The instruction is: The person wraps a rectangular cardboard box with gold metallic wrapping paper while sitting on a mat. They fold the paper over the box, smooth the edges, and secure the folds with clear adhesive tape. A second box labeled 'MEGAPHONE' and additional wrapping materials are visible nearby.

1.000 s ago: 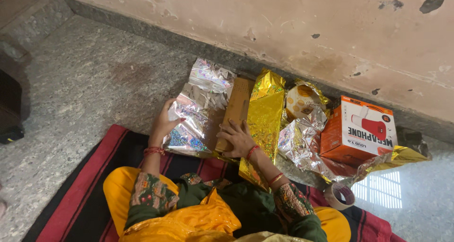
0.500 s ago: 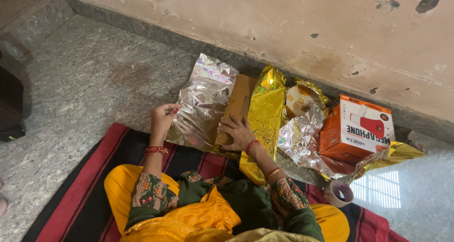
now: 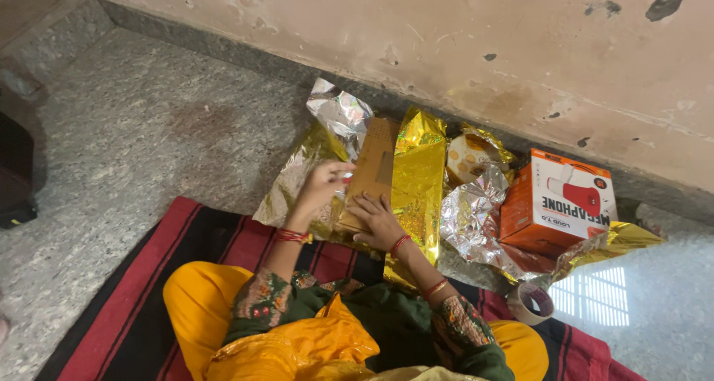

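Left hand [image 3: 321, 184]: I see its grip pinching the edge of the silver-gold wrapping foil [image 3: 338, 120].
Right hand [image 3: 378, 221]: fingers spread wide, pressed flat on the brown cardboard box [image 3: 372, 165].
Box location: on the foil, floor, near the wall.
Nearby: orange box [image 3: 554, 202], tape roll [image 3: 531, 303].

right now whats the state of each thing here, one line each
brown box: closed, lying flat on the foil wrap
gold foil wrap: partly folded up over the box, not closed
left hand: pinching the wrap's edge at the box
right hand: pressed flat on the box
orange carton: closed, unwrapped, resting on crinkled foil
tape roll: lying flat on the mat, untouched
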